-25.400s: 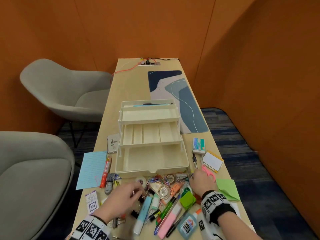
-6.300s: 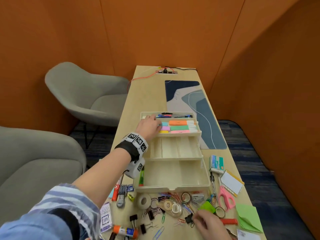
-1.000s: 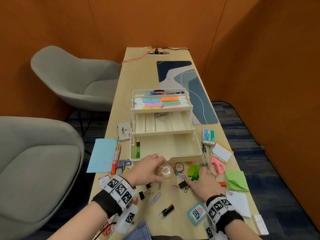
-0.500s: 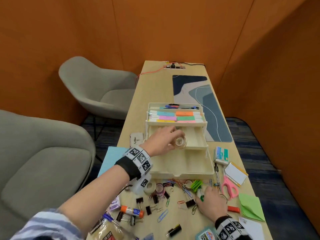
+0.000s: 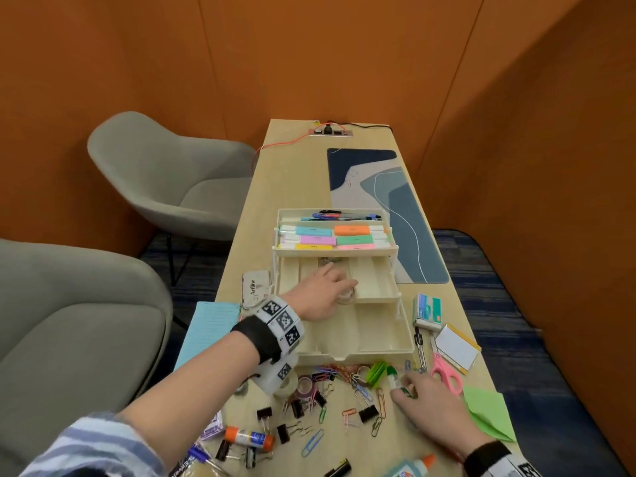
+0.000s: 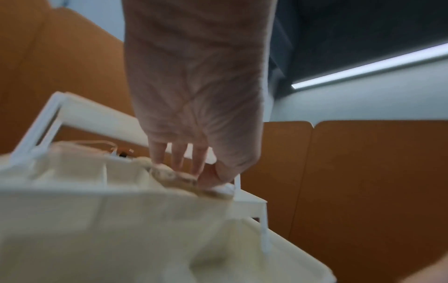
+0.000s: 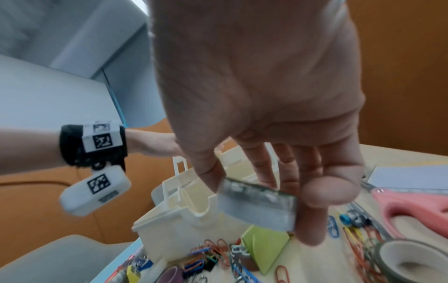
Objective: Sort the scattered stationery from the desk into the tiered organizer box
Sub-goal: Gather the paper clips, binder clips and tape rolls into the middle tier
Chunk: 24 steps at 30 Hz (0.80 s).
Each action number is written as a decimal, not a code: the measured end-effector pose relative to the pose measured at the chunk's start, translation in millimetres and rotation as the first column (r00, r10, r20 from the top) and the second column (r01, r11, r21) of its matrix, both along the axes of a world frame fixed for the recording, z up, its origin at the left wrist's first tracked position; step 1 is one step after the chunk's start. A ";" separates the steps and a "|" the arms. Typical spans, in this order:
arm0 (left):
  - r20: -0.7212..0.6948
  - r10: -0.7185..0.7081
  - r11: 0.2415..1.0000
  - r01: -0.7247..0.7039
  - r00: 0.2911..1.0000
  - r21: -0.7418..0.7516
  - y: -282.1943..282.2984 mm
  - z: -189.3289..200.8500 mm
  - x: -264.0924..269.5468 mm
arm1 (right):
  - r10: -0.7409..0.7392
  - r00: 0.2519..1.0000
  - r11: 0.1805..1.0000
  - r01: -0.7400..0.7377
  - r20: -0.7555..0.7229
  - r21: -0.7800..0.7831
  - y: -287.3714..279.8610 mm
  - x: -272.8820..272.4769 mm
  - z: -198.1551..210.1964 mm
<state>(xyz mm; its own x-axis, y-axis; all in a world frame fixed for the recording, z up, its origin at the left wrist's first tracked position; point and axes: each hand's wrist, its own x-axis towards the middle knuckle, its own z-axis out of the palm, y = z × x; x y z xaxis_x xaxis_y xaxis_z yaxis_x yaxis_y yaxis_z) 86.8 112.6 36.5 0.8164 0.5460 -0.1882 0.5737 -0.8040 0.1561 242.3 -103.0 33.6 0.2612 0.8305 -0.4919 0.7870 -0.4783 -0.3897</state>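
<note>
The cream tiered organizer [image 5: 358, 356] stands mid-desk, with pens and highlighters in its two top tiers. My left hand [image 5: 344, 287] reaches into the divided third tier and pinches a clear tape roll [image 5: 347, 297] low against the tier's front. The left wrist view, blurred, shows the left hand's fingertips [image 6: 194, 172] and thumb on the tape roll [image 6: 169, 175] inside the organizer [image 6: 72, 220]. My right hand [image 5: 404, 387] hovers over the clutter in front of the organizer [image 7: 169, 220]. The right hand [image 7: 261, 193] pinches a small clear plastic case [image 7: 257, 206] between thumb and fingers.
Paper clips and binder clips [image 5: 309, 407] lie scattered before the box, with tape rolls [image 5: 303, 387] and a glue stick [image 5: 249, 437]. Pink scissors [image 5: 445, 371], green paper [image 5: 488, 411], a notepad [image 5: 456, 349] and a staples box [image 5: 426, 311] sit right. Grey chairs stand left.
My left hand has lowered the tape roll from above the third tier down into it. My right hand has lifted the clear case off the clutter.
</note>
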 end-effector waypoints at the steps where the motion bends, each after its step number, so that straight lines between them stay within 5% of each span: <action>1: 0.032 0.041 0.999 -0.041 0.999 0.005 -7.7 -5.4 -0.8 | -0.007 1.000 1.000 0.007 -0.002 0.018 -1.3 0.5 4.3; 12: 0.372 0.127 0.986 -0.156 0.920 0.050 -10.8 -25.7 12.5 | -0.076 0.986 0.980 0.101 -0.149 0.170 -15.8 -2.9 12.2; 24: 0.396 0.106 0.984 -0.153 0.912 0.088 -2.8 -29.2 2.6 | -0.193 0.925 0.865 0.318 -0.326 0.389 12.9 -5.4 10.6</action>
<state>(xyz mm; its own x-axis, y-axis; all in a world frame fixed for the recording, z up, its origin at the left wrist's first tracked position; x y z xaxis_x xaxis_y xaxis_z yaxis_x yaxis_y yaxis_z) 89.5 109.8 7.4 0.7325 0.6509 0.1996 0.5870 -0.7523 0.2992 236.9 -90.1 44.3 0.4037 0.8959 -0.1856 0.4958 -0.3847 -0.7786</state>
